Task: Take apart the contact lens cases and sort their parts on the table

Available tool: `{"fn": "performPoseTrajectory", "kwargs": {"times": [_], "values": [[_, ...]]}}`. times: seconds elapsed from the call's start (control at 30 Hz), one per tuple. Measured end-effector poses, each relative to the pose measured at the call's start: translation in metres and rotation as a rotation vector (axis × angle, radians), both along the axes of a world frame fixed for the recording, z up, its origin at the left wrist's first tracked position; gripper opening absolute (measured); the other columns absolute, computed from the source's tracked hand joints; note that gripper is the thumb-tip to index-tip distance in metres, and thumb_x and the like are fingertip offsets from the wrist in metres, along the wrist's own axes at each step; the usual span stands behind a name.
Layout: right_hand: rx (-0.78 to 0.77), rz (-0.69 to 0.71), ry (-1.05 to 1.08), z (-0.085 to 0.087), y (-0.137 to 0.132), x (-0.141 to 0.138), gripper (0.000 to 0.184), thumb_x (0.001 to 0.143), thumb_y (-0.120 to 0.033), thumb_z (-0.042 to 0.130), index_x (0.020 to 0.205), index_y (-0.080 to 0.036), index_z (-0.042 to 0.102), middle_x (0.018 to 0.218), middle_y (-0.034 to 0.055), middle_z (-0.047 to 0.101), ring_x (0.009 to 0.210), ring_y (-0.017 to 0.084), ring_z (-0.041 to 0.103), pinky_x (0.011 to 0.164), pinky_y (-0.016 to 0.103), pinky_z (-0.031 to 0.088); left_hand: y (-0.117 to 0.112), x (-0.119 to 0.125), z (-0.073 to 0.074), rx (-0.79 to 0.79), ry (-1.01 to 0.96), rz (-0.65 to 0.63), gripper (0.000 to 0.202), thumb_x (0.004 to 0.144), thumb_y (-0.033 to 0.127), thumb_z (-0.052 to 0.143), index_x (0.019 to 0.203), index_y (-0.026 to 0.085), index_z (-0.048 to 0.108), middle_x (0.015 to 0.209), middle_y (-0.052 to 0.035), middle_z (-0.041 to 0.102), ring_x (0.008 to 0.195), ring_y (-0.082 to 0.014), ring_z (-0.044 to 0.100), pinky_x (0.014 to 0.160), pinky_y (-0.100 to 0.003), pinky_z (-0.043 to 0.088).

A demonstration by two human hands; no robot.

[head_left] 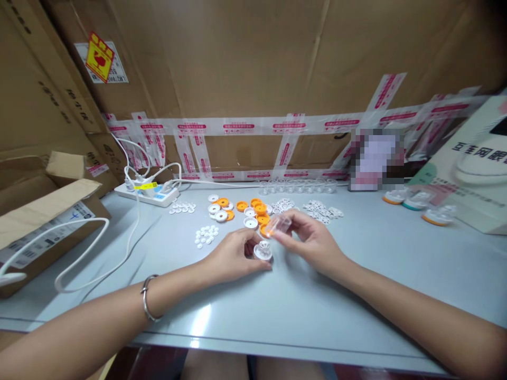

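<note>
Near the middle of the table, my left hand point(233, 256) grips a round white plastic base point(263, 252) with a small white gear-like piece standing on its top. My right hand point(311, 237), just up and to the right, pinches a clear plastic cover point(280, 225) between thumb and fingers. The cover is apart from the base and slightly blurred. Behind the hands lie orange discs point(256, 203) and white discs point(250, 222). Small white caps point(206, 235) are scattered left of them. White gear-like parts point(320, 210) form piles behind my right hand.
A row of clear covers point(297, 186) stands along the back. At the left are a power strip point(148, 193) with white cables and an open cardboard box point(47, 232). Several finished-looking pieces point(439, 215), a phone point(374, 161) and a printed box point(471, 169) stand at the right.
</note>
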State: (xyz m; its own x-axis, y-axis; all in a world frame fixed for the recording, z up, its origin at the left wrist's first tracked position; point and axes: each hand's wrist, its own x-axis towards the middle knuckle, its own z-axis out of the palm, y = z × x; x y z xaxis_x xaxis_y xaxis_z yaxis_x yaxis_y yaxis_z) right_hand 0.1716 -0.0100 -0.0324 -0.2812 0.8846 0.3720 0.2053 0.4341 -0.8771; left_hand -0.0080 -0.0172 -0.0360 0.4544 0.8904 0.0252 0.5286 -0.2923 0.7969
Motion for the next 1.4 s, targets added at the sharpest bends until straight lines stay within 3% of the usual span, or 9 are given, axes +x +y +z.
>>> {"fn": "performPoseTrajectory", "kwargs": {"times": [0.23,0.33,0.57,0.77,0.87,0.93,1.13,1.23,1.4], "values": [[0.091,-0.551,0.127,0.024,0.054,0.071,0.026,0.068,-0.034,0.064,0.087,-0.017,0.056,0.089,0.0077,0.061,0.076,0.014,0.056,0.075,0.029,0.044,0.000,-0.004,-0.001,0.017,0.016,-0.040,0.026,0.063,0.032,0.070,0.078,0.016,0.055,0.075,-0.0001,0.055,0.066,-0.0122,0.049,0.060,-0.023,0.039],[0.022,-0.794,-0.154,0.015,0.079,0.113,0.031,0.068,-0.034,0.062,0.092,-0.017,0.051,0.086,0.0098,0.061,0.072,0.015,0.056,0.069,0.029,0.044,0.000,-0.005,0.000,0.043,0.011,-0.067,0.025,0.064,0.030,0.069,0.078,0.017,0.055,0.077,-0.0002,0.054,0.067,-0.0120,0.048,0.061,-0.023,0.039],[-0.088,-0.843,-0.437,-0.017,0.104,0.143,0.025,0.053,-0.030,0.071,0.066,-0.020,0.053,0.070,0.0061,0.059,0.072,0.023,0.055,0.073,0.037,0.039,0.000,-0.008,0.001,0.078,0.026,-0.098,0.025,0.065,0.030,0.070,0.080,0.017,0.055,0.079,-0.0002,0.053,0.068,-0.0121,0.048,0.062,-0.023,0.038],[-0.129,-0.843,-0.508,-0.024,0.113,0.139,0.037,0.060,-0.034,0.069,0.089,-0.017,0.054,0.074,0.0048,0.058,0.073,0.022,0.055,0.071,0.034,0.041,0.000,-0.007,0.001,0.073,0.024,-0.100,0.024,0.065,0.029,0.070,0.081,0.017,0.056,0.080,-0.0008,0.054,0.069,-0.0124,0.048,0.063,-0.024,0.039],[0.022,-0.886,-0.379,-0.010,0.099,0.121,0.039,0.067,-0.042,0.063,0.095,-0.019,0.050,0.078,0.0052,0.055,0.071,0.020,0.052,0.066,0.033,0.041,0.000,-0.007,0.000,0.068,0.025,-0.100,0.025,0.065,0.030,0.070,0.082,0.017,0.056,0.081,-0.0011,0.055,0.070,-0.0124,0.048,0.063,-0.024,0.039],[0.160,-0.771,-0.236,0.003,0.079,0.096,0.029,0.075,-0.045,0.054,0.090,-0.021,0.049,0.076,0.0034,0.053,0.068,0.017,0.050,0.063,0.030,0.041,0.001,-0.007,0.000,0.065,0.026,-0.103,0.027,0.065,0.031,0.071,0.082,0.017,0.056,0.080,-0.0011,0.055,0.070,-0.0125,0.048,0.063,-0.024,0.039],[0.127,0.121,-0.392,0.017,0.009,0.011,0.025,0.071,-0.037,0.064,0.087,-0.020,0.054,0.078,0.0011,0.055,0.070,0.014,0.049,0.065,0.026,0.041,0.004,-0.007,-0.004,0.082,-0.004,-0.112,0.029,0.064,0.033,0.072,0.082,0.016,0.056,0.076,0.0004,0.052,0.067,-0.0114,0.046,0.061,-0.023,0.038],[0.093,0.256,-0.424,0.008,-0.001,-0.004,0.017,0.072,-0.030,0.065,0.083,-0.020,0.056,0.078,0.0008,0.056,0.069,0.012,0.049,0.063,0.025,0.041,0.005,-0.006,-0.005,0.092,-0.008,-0.112,0.028,0.065,0.033,0.071,0.080,0.016,0.055,0.073,0.0015,0.050,0.065,-0.0108,0.045,0.058,-0.022,0.037],[0.106,0.250,-0.410,-0.004,0.000,-0.003,0.004,0.079,-0.023,0.056,0.081,-0.019,0.057,0.079,0.0022,0.058,0.070,0.013,0.052,0.064,0.025,0.042,0.005,-0.004,-0.006,0.042,-0.033,-0.092,0.029,0.063,0.032,0.072,0.076,0.016,0.052,0.071,0.0019,0.052,0.064,-0.0108,0.047,0.057,-0.022,0.038]]}}
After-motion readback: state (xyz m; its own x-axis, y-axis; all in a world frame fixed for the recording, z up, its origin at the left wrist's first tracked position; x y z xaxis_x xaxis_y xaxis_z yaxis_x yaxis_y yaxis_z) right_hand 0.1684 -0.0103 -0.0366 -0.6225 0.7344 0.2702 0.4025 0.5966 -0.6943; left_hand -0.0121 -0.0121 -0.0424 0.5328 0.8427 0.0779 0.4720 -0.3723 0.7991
